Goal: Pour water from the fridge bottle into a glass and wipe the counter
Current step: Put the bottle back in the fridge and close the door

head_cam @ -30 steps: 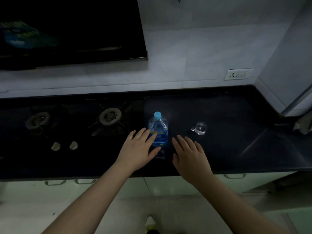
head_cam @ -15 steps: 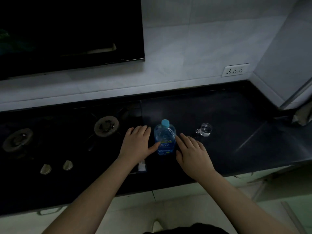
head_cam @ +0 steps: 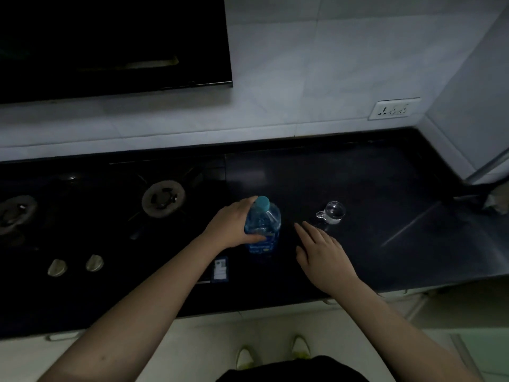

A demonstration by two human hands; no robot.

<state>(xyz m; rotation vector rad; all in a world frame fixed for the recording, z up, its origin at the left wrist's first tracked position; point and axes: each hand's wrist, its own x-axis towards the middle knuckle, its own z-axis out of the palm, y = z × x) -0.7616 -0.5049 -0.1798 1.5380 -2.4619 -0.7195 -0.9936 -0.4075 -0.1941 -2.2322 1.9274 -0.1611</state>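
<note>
Bare forearms with no sleeves in view, left hand [head_cam: 234, 226] and right hand [head_cam: 321, 253] without rings or watch, dark garment [head_cam: 292, 369] at bottom edge, pale shoes [head_cam: 245, 358] with yellowish trim

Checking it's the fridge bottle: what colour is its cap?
Light blue, a teal shade. The cap tops the water bottle, seen in the head view.

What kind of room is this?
Most likely a home kitchen: a gas stove burner is set into a dark counter, with a water bottle and a glass cup standing on it.
</note>
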